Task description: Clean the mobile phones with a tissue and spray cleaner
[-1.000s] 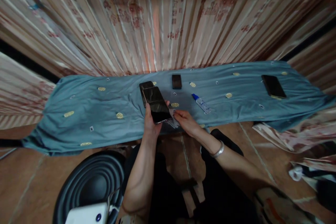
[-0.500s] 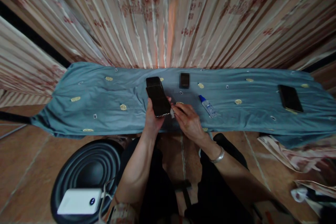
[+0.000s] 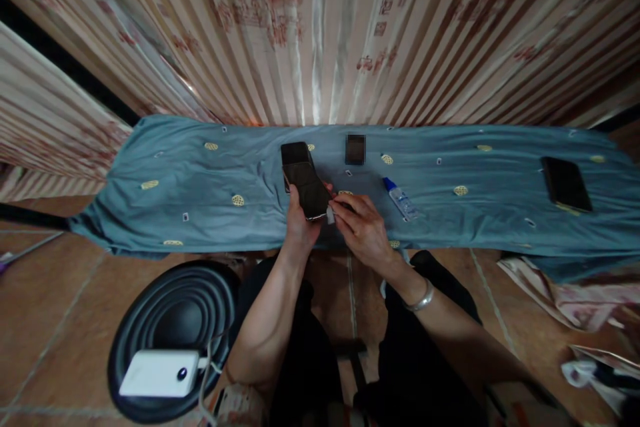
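My left hand (image 3: 299,228) is wrapped around the lower end of a black phone (image 3: 311,189), holding it tilted above the blue cloth (image 3: 210,180). My right hand (image 3: 361,225) pinches a small pale wipe or film (image 3: 330,215) against the phone's bottom right corner. Another dark phone (image 3: 294,153) lies on the cloth just behind the held one. A small dark square device (image 3: 355,149) lies further back. A small clear bottle with a blue cap (image 3: 401,199) lies on the cloth right of my right hand.
A third black phone (image 3: 565,183) lies at the cloth's far right. Striped patterned curtains (image 3: 320,33) hang behind. On the tiled floor at lower left, a white power bank (image 3: 159,373) rests on a black round ribbed object (image 3: 175,320). Crumpled fabric (image 3: 575,293) lies at right.
The view shifted slightly. My right hand moved from beside the phone onto its bottom corner, pressing the pale piece there; my left hand keeps holding the phone.
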Available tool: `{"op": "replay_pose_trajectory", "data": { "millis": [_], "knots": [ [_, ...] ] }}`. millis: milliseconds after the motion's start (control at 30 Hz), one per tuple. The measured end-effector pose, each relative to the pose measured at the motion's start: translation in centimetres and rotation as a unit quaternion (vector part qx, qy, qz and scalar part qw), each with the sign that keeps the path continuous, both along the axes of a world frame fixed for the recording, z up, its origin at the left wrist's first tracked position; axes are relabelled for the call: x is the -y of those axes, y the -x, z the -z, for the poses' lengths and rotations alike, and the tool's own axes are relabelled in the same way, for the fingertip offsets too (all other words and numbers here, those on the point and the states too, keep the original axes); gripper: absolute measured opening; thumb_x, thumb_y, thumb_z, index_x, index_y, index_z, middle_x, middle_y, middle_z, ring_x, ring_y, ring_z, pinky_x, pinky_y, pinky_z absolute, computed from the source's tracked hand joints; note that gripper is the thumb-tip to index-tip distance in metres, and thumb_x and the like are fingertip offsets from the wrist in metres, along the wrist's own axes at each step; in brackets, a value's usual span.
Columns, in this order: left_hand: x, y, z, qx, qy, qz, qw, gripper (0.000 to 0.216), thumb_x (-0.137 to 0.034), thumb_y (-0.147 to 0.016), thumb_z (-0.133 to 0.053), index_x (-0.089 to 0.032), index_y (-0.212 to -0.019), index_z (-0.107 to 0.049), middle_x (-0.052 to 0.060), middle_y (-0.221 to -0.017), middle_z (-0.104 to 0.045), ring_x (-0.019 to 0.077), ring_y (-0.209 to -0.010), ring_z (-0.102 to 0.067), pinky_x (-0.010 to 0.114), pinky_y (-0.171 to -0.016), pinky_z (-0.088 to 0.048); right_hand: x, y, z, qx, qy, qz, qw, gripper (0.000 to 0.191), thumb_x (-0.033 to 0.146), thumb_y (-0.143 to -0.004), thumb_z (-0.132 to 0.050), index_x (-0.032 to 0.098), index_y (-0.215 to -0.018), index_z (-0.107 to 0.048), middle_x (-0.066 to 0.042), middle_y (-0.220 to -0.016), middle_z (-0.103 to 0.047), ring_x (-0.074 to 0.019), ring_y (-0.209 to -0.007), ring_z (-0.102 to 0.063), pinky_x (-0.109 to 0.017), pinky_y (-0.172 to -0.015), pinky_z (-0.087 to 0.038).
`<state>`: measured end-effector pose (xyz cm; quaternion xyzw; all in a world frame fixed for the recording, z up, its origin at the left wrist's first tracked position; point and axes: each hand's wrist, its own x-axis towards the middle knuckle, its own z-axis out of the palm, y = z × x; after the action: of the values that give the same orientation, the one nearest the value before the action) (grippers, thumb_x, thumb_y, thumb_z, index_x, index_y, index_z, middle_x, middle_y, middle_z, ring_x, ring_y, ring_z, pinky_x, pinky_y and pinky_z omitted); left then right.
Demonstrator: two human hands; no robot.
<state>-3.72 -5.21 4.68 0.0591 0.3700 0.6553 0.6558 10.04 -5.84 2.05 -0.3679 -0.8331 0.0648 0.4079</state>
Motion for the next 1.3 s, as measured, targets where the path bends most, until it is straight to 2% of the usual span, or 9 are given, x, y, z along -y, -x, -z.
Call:
{"op": "replay_pose_trajectory", "data": {
  "millis": [167,267,433,733,867,1100,1200,1300],
  "knots": [
    [0.0,-0.7,0.3,-0.014,0.004,0.010,1.000,0.064,-0.052,-0.105,-0.024,-0.014,-0.084,-0.071,0.014,-0.089,-0.078,0.0239,-0.104,-0.073,0.035,-0.096,-0.057,0.3,-0.1,-0.1,0.000,0.026,-0.010,1.000,0.032,0.023,-0.102,-0.050,0.025,-0.122,-0.074,-0.010,-0.118,-0.071,-0.0259,-0.110,-0.062,-0.046,-0.098,-0.056],
    [-0.1,-0.8,0.6,-0.019,-0.002,0.017,1.000,0.063,-0.054,-0.103,-0.027,-0.014,-0.090,-0.073,0.017,-0.097,-0.079,0.0263,-0.112,-0.071,0.037,-0.098,-0.057,0.4,0.0,-0.3,0.001,0.041,-0.014,0.999,0.034,0.022,-0.101,-0.049,0.025,-0.124,-0.073,-0.010,-0.118,-0.071,-0.0268,-0.111,-0.062,-0.048,-0.099,-0.056],
    [-0.5,-0.8,1.0,-0.020,0.001,0.004,1.000,0.060,-0.062,-0.099,-0.036,-0.013,-0.089,-0.071,0.015,-0.098,-0.078,0.0261,-0.109,-0.072,0.036,-0.095,-0.057,0.1,-0.2,-0.5,-0.006,0.051,-0.024,0.998,0.035,0.020,-0.100,-0.049,0.025,-0.124,-0.073,-0.010,-0.119,-0.072,-0.0260,-0.111,-0.062,-0.048,-0.099,-0.055],
    [-0.4,-1.8,-0.2,0.009,0.045,0.012,0.999,0.064,-0.058,-0.103,-0.026,-0.014,-0.094,-0.071,0.015,-0.093,-0.078,0.0272,-0.112,-0.072,0.040,-0.098,-0.057,0.1,-0.6,-0.2,-0.014,0.016,-0.019,1.000,0.029,0.021,-0.100,-0.052,0.020,-0.118,-0.074,-0.009,-0.116,-0.074,-0.0253,-0.110,-0.062,-0.043,-0.097,-0.057],
    [-0.5,-1.9,-0.3,0.005,0.041,0.016,0.999,0.062,-0.059,-0.102,-0.030,-0.012,-0.097,-0.071,0.016,-0.095,-0.078,0.0279,-0.110,-0.072,0.041,-0.097,-0.057,0.2,-0.6,-0.1,-0.017,0.034,-0.014,0.999,0.032,0.018,-0.100,-0.050,0.025,-0.120,-0.074,-0.007,-0.118,-0.073,-0.0246,-0.111,-0.063,-0.044,-0.099,-0.056],
    [-0.5,-1.9,0.0,-0.002,0.024,0.012,1.000,0.064,-0.063,-0.101,-0.028,-0.015,-0.103,-0.071,0.016,-0.103,-0.078,0.0287,-0.115,-0.070,0.044,-0.100,-0.056,-0.1,-1.3,0.1,-0.016,0.054,-0.038,0.998,0.033,0.025,-0.103,-0.049,0.026,-0.126,-0.072,-0.009,-0.121,-0.072,-0.0258,-0.113,-0.063,-0.048,-0.101,-0.056],
    [-0.5,-2.1,0.2,-0.012,0.024,0.011,1.000,0.063,-0.063,-0.100,-0.030,-0.016,-0.099,-0.073,0.016,-0.104,-0.078,0.0307,-0.119,-0.069,0.043,-0.099,-0.057,0.0,-1.1,0.1,-0.011,0.069,-0.044,0.997,0.035,0.026,-0.103,-0.048,0.027,-0.129,-0.071,-0.009,-0.123,-0.071,-0.0259,-0.115,-0.062,-0.048,-0.102,-0.055],
    [-0.5,-2.2,0.3,-0.013,0.035,0.007,0.999,0.063,-0.059,-0.102,-0.026,-0.017,-0.092,-0.072,0.015,-0.094,-0.078,0.0299,-0.121,-0.068,0.042,-0.100,-0.057,0.3,-0.5,0.0,-0.012,0.072,-0.044,0.996,0.034,0.025,-0.102,-0.049,0.026,-0.128,-0.071,-0.009,-0.123,-0.071,-0.0258,-0.116,-0.062,-0.049,-0.102,-0.055]
  ]
}}
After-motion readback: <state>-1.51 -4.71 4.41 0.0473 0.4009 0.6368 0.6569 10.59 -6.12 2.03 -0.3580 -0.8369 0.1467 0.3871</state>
